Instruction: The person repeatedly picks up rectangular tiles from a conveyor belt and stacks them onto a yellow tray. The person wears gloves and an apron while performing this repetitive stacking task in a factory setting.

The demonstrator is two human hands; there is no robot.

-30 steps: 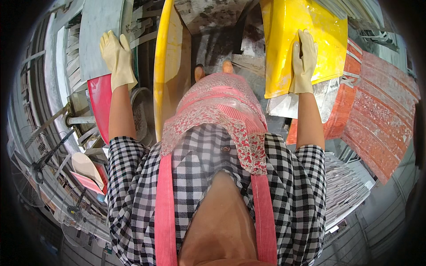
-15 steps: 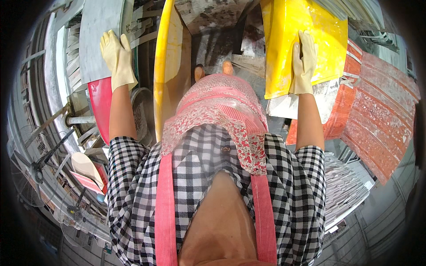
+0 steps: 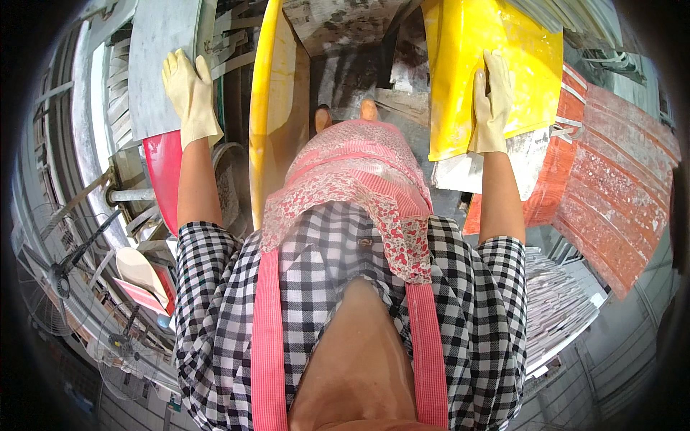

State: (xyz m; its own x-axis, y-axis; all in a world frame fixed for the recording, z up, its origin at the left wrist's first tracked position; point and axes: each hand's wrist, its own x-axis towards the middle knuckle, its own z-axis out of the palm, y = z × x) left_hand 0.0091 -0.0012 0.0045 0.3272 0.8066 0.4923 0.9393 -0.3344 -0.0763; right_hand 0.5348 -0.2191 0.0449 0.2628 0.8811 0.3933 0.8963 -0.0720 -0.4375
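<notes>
Both my hands wear cream rubber gloves. My left hand [image 3: 188, 97] lies flat, fingers stretched out, on the near part of a grey board [image 3: 159, 65]. Just below that board, a red curved panel [image 3: 164, 169] shows beside my left forearm. My right hand [image 3: 492, 104] rests with its fingers extended on a glossy yellow sheet [image 3: 460, 57], which drapes over a white-smeared surface [image 3: 533, 154]. Between my arms stands a yellow-rimmed upright panel [image 3: 264, 93], nearer my left arm and touched by neither hand.
Orange woven sheeting [image 3: 611, 187] spotted with white hangs at the right. A tall stack of thin sheets [image 3: 557, 302] stands by my right elbow. Fans [image 3: 61, 280] are at the far left, near a cream oval piece [image 3: 140, 269]. My feet [image 3: 368, 110] stand on a dusty floor.
</notes>
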